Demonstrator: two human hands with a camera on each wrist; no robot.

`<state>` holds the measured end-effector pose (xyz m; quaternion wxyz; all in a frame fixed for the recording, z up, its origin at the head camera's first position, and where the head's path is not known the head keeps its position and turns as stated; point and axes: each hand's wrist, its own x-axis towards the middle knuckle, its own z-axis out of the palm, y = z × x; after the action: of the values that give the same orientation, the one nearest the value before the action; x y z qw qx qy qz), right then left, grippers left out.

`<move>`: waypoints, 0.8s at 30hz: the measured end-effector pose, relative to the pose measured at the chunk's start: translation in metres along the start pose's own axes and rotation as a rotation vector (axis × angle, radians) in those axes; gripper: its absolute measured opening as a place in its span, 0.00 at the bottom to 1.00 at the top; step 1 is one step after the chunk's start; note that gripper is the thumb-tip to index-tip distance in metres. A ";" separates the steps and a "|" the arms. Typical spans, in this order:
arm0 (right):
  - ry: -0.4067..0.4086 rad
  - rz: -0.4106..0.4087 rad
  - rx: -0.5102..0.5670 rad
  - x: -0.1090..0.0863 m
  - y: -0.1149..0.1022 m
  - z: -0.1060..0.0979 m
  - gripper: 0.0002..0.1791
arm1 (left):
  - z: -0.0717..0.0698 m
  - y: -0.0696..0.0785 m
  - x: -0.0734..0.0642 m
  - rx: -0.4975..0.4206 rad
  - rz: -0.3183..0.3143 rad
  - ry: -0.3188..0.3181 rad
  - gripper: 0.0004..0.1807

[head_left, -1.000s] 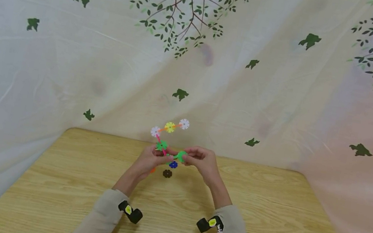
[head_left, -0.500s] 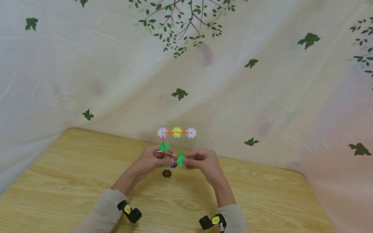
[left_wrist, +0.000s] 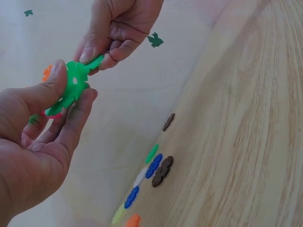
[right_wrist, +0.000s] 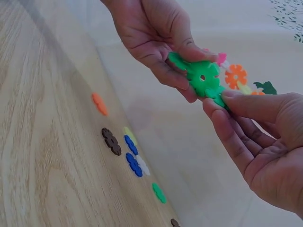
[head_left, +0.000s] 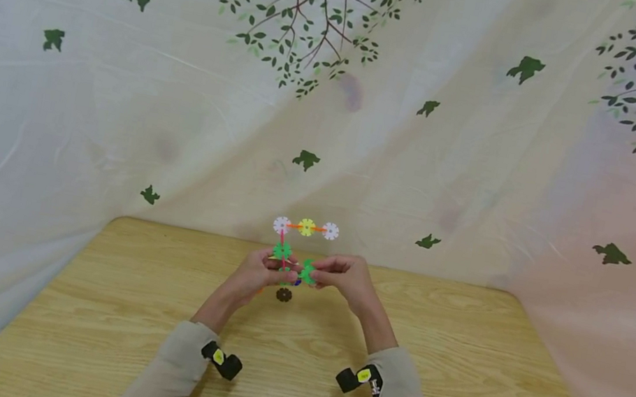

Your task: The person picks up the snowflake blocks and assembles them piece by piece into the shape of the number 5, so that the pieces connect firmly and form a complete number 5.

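Pinching a green disc (left_wrist: 75,81) between thumb and fingers, a person's left hand (head_left: 251,275) meets the right hand (head_left: 346,282), whose thumb and forefinger grip a second green piece (right_wrist: 216,97) by its edge; both grips are drawn together to little more than the thickness of what they hold. The two green parts meet at their rims above the tabletop (head_left: 450,392). The step in hand looks to be slotting one notched rim into the other, though whether the notches are fully seated cannot be told. The next move would seem to call for a steady left hold and a straight push from the right, without twisting. In the head view, the chain (head_left: 281,225) climbs from the left fingers toward 12 o'clock, then bends at a white disc (head_left: 281,225) toward 3 o'clock, its upper arm lying along a level 9-to-3 axis through a yellow disc (head_left: 306,227) to a second white disc (head_left: 330,231) at the tip. Toward 6 o'clock from the hands, a brown disc (head_left: 284,295) rests on the tabletop, with blue pieces (right_wrist: 134,164) and an orange piece (right_wrist: 99,104) loose nearby.
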<state>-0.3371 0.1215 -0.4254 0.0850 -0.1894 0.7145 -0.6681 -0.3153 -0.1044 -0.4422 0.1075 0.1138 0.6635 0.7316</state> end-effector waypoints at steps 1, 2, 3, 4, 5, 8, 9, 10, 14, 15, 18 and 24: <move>0.001 -0.004 0.004 0.000 0.000 0.001 0.14 | 0.000 0.000 0.000 0.000 0.003 -0.001 0.19; 0.003 -0.007 0.007 0.000 0.000 0.002 0.13 | 0.000 0.000 0.000 0.001 0.005 -0.001 0.18; 0.002 -0.008 0.007 0.000 0.000 0.002 0.13 | -0.001 0.000 0.000 0.000 0.007 -0.001 0.18; 0.001 -0.007 0.008 0.000 0.000 0.002 0.13 | -0.001 0.000 0.000 0.000 0.010 -0.001 0.18; -0.002 -0.009 0.008 0.000 0.000 0.002 0.13 | -0.001 0.000 0.000 0.001 0.013 -0.005 0.17; -0.014 -0.017 0.005 0.000 0.000 0.001 0.14 | -0.002 -0.001 0.000 0.014 0.023 -0.021 0.19; -0.019 -0.019 0.002 0.000 0.000 0.001 0.14 | -0.003 -0.001 0.000 0.016 0.021 -0.029 0.20; -0.023 -0.022 -0.002 0.000 0.000 0.001 0.14 | -0.003 -0.001 0.001 0.019 0.019 -0.041 0.20; -0.041 -0.045 -0.034 -0.001 -0.001 0.001 0.13 | -0.003 -0.004 0.004 0.026 0.013 -0.100 0.20; -0.043 -0.050 -0.041 0.000 -0.002 0.001 0.13 | -0.002 -0.005 0.004 0.023 0.015 -0.116 0.21; -0.047 -0.073 -0.061 0.000 -0.001 0.002 0.12 | -0.001 -0.007 0.006 0.021 0.022 -0.138 0.21; -0.017 -0.074 -0.046 0.001 -0.001 0.005 0.11 | 0.003 -0.008 0.006 0.025 0.025 -0.089 0.21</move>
<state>-0.3358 0.1163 -0.4252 0.0622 -0.2233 0.7213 -0.6527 -0.3202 -0.0986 -0.4495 0.1264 0.1559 0.6658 0.7187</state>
